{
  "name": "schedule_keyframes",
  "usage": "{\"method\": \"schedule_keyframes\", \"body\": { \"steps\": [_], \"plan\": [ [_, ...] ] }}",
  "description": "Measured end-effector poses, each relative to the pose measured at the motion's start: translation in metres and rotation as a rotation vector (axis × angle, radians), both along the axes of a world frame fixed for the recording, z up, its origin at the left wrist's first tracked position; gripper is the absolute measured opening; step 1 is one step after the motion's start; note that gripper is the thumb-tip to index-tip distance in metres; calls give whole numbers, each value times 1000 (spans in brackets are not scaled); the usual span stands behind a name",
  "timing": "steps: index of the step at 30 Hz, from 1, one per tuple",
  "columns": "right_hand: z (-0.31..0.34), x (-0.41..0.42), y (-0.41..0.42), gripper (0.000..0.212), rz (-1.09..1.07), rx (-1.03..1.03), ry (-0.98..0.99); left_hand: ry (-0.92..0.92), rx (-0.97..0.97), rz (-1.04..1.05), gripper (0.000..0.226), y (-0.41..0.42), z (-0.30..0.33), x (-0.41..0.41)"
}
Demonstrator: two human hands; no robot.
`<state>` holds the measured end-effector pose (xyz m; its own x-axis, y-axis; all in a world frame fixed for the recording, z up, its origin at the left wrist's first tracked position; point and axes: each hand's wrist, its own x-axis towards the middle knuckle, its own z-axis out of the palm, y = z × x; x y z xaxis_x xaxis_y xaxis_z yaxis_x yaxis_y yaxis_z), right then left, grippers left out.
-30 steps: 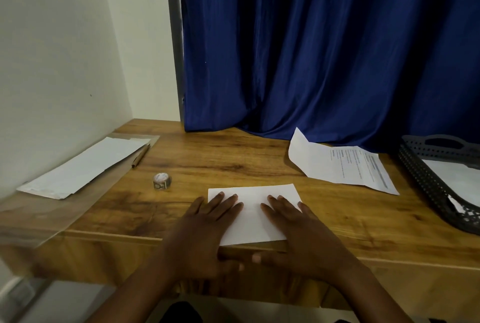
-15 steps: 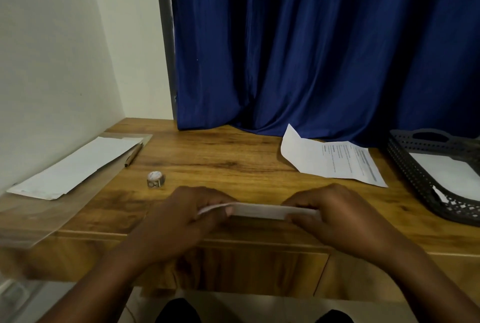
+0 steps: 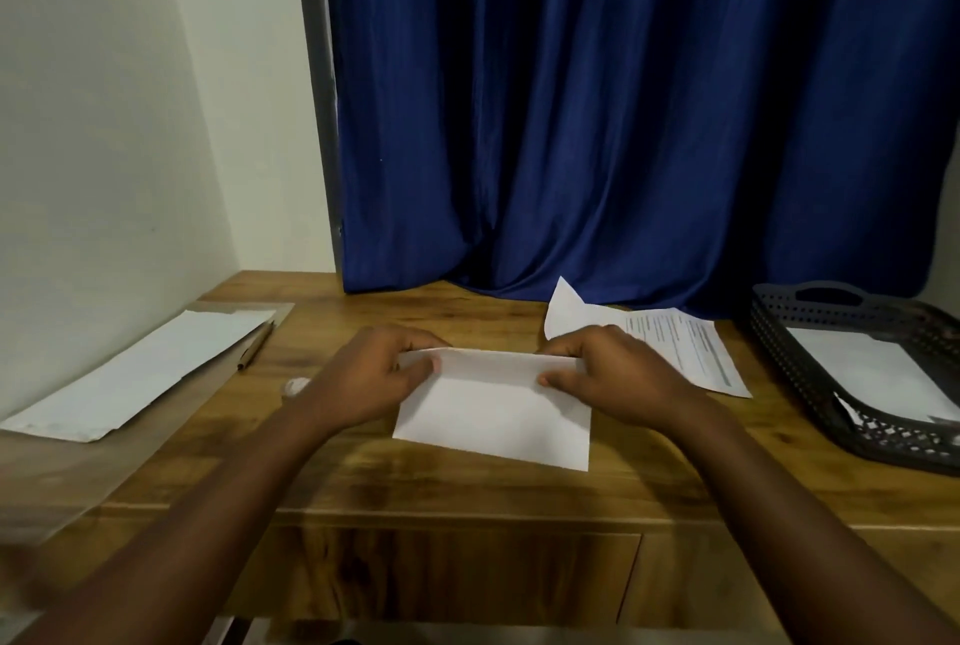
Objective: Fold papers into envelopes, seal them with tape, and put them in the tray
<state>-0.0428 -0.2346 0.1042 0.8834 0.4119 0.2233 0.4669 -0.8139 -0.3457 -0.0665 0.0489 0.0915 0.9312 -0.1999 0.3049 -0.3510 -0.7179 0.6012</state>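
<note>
1. The folded paper lies at the middle of the desk, its near edge short of the desk's near edge.
2. The left hand pinches the paper's far-left corner, fingers curled; the right hand pinches the far-right corner.
3. Right: printed sheet, then the tray at the desk's right edge, holding white paper.
4. Far left: a long envelope with a pencil beside it.

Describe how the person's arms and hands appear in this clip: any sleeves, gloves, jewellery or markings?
Both arms are bare along all that shows of them, from the bottom edge of the head view to the wrists: no sleeve reaches into the frame. The left hand and the right hand wear no gloves. No watch, bracelet or ring shows on either, and no markings or bandages. The dim light hides finer detail.
</note>
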Motion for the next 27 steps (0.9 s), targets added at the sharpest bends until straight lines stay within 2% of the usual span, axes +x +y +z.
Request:
{"method": "schedule_keyframes", "body": {
  "steps": [3, 8, 12, 14, 16, 19, 23, 27],
  "plan": [
    [-20, 4, 4, 31, -46, -112, -101, -19, 90, 43, 28, 3, -25, 12],
    [-45, 2, 0, 40, 17, -205, -214, -64, 288, 64, 32, 2, -50, 12],
    [-61, -8, -6, 50, 65, -179, -77, -99, 389, 28, 43, -3, -65, -5],
    [-72, -14, -9, 67, 73, -198, 82, -98, 397, 23, 52, -5, -72, -14],
    [-83, -17, -12, 77, 93, -212, 161, -70, 378, 15, 56, -6, -75, -20],
    [-92, -14, -14, 78, 107, -228, 160, -44, 399, 22, 61, -8, -75, -21],
    [-94, -12, -13, 77, 102, -248, 153, -23, 545, 32, 71, -26, -73, -14],
    [-97, -10, -16, 67, 104, -217, 120, 57, 600, 25, 84, -51, -82, -9]
  ]
}}
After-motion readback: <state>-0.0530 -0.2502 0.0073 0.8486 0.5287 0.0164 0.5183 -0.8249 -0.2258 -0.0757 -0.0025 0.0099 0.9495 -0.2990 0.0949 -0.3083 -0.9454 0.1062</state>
